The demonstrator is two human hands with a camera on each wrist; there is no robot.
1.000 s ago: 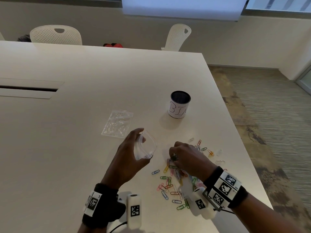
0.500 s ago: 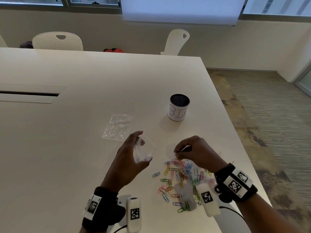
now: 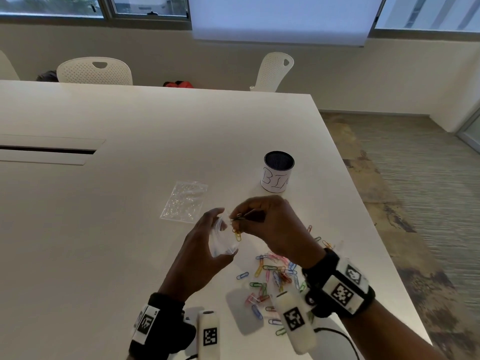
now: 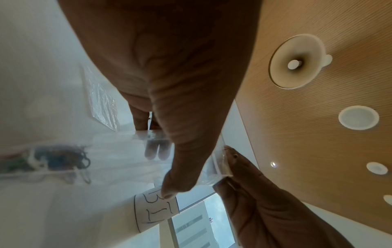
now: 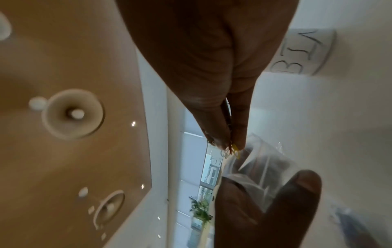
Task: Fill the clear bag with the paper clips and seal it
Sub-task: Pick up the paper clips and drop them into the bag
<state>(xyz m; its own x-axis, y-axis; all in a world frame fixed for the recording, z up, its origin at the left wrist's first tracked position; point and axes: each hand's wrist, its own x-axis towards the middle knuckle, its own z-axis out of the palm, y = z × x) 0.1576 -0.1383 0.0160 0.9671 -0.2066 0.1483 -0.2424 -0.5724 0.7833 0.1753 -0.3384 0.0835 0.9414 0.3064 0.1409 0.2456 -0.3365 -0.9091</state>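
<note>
The clear bag (image 3: 224, 239) sits just left of the head view's centre, held above the counter (image 3: 109, 229) with its mouth open toward the right. The left hand (image 3: 200, 253) grips it, fingers behind and thumb curled across the front. In the left wrist view the same bag (image 4: 135, 151) shows fingers through its film.

At the bag's mouth the right hand (image 3: 270, 227) pinches a small bunch of paper clips (image 3: 237, 231) between thumb and fingertips; a yellow one hangs lowest, right at the bag's rim. The right wrist view shows that pinch close up, the clips (image 5: 232, 148) touching the upper edge of the bag (image 5: 260, 169).

Lower right of the hands, loose coloured clips (image 3: 272, 279) lie scattered on the counter, spreading toward its right edge, with a few near that edge.

A second, flat plastic bag (image 3: 185, 201) lies on the counter just up-left of the hands. A white cup (image 3: 277, 175) marked "BIN" stands upright above them, apart from both.

The counter's left half and far side are bare surface, broken by a long slot (image 3: 46, 151) at mid-left. Two white chairs (image 3: 94, 71) stand beyond the far edge.
</note>
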